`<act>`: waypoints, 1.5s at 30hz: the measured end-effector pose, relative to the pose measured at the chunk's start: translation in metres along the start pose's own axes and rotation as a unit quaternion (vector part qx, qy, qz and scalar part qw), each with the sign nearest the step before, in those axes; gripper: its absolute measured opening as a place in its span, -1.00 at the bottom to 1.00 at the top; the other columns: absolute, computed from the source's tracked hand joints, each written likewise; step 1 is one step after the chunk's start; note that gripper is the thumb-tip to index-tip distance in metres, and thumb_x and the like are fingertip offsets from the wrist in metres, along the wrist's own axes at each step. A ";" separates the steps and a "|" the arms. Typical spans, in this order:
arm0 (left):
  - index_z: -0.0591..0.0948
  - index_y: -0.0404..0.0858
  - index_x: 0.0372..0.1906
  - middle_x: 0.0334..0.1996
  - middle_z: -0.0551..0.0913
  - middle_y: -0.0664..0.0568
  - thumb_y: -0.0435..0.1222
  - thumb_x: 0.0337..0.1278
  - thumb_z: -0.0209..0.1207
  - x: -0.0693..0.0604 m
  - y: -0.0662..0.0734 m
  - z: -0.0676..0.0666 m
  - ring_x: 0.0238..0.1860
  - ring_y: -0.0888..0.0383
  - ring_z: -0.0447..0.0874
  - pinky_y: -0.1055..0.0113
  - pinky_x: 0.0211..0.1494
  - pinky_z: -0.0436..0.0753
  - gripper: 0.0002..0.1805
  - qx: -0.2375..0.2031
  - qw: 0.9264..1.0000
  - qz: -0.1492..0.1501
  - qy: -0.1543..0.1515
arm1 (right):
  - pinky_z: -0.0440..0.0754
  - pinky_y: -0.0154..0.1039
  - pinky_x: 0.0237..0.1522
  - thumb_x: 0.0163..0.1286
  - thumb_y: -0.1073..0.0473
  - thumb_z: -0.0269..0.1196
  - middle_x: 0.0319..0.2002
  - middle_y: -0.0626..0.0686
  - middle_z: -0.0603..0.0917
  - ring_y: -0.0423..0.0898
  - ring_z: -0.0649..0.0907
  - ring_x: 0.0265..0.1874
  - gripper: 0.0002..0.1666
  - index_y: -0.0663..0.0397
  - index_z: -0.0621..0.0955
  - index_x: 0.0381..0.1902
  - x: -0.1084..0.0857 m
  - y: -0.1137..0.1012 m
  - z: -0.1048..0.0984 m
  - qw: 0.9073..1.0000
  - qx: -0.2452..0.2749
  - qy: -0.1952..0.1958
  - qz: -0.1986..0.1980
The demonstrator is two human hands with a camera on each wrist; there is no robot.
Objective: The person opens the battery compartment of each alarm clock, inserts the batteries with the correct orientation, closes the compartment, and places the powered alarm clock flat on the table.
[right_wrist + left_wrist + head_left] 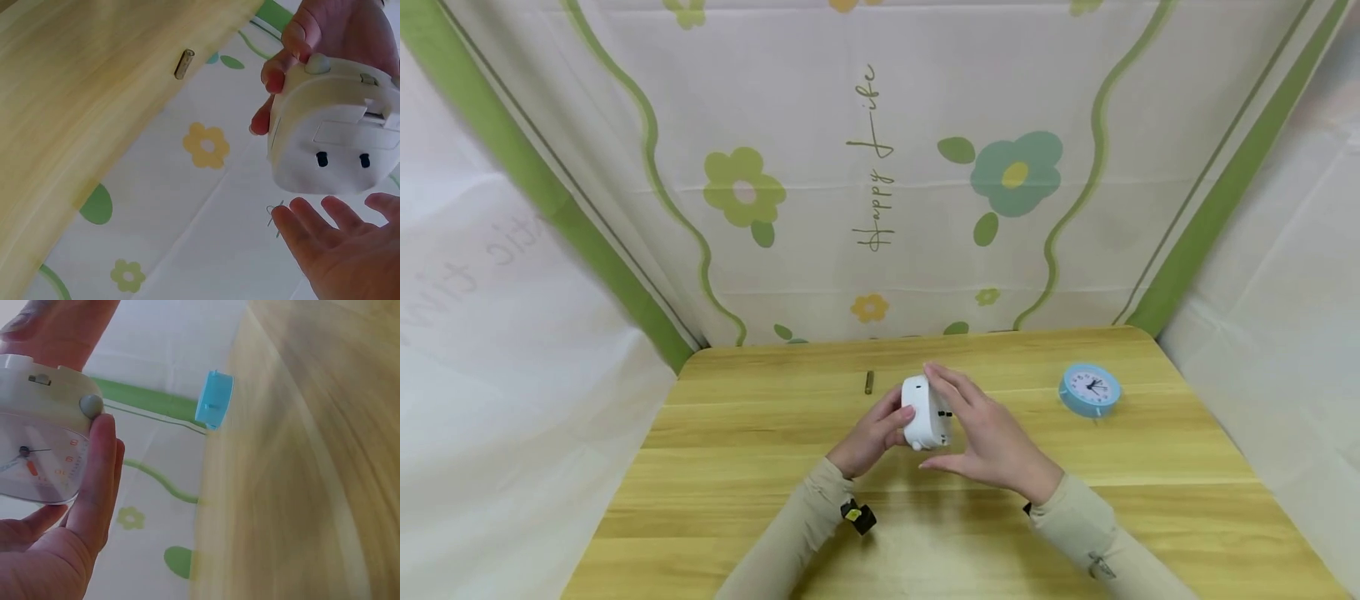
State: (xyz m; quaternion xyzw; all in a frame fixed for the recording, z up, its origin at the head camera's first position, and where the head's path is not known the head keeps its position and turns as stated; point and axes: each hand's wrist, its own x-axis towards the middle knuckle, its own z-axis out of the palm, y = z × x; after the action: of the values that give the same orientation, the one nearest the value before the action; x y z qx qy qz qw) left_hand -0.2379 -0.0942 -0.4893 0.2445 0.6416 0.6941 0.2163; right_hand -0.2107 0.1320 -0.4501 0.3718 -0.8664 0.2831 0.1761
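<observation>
A white alarm clock point(927, 414) is held up over the table in my left hand point(870, 436), whose fingers and thumb grip its sides. The right wrist view shows the clock's back point(350, 140), with two black knobs and a rectangular battery cover outline. Its dial point(37, 459) appears in the left wrist view. My right hand point(992, 437) is spread around the back of the clock. Its fingers point(300, 225) are extended close to the clock's edge; I cannot tell whether they touch. A battery point(869, 382) lies on the table beyond my left hand.
A light blue round alarm clock point(1088, 390) sits on the wooden table point(715, 467), to the right of my right hand. A white curtain point(805, 275) with printed flowers hangs behind the table's far edge. More white cloth point(520, 400) hangs at both sides.
</observation>
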 end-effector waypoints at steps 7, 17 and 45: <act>0.08 -0.13 0.64 0.36 0.33 -0.26 0.01 0.59 -0.05 -0.001 0.000 0.002 0.16 0.07 0.56 0.07 0.19 0.72 -0.30 0.010 1.000 -0.012 -0.011 | 0.77 0.02 0.08 -0.05 0.02 0.71 0.41 0.13 0.42 0.07 0.62 0.21 0.30 0.09 0.29 0.58 0.001 -0.001 0.007 1.000 0.000 0.014 -0.003; 0.06 -0.21 0.65 0.40 0.38 -0.29 0.06 0.70 -0.33 0.001 -0.006 -0.004 0.16 0.10 0.65 0.16 0.26 0.71 -0.33 -0.020 0.999 -0.030 -0.014 | 0.79 0.03 0.04 -0.14 0.25 0.72 0.37 0.19 0.37 0.11 0.62 0.18 0.36 0.05 0.25 0.59 0.000 0.001 0.003 0.998 0.045 0.049 -0.006; 0.30 -0.34 0.51 0.14 0.48 -0.04 -0.20 0.64 0.02 0.001 -0.023 -0.015 -0.28 0.21 0.66 0.37 -0.20 0.79 -0.46 -0.021 0.999 -0.004 0.036 | 0.66 0.12 0.29 0.00 0.02 0.69 0.49 0.16 0.32 0.16 0.52 0.37 0.47 -0.09 0.04 0.69 -0.006 0.012 0.004 0.994 0.101 -0.005 0.036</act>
State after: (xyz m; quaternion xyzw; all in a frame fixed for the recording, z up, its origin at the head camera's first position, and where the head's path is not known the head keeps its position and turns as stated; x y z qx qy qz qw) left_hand -0.2484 -0.1039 -0.5126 0.2120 0.6350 0.7150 0.2014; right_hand -0.2156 0.1397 -0.4606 0.3573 -0.8470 0.3739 0.1231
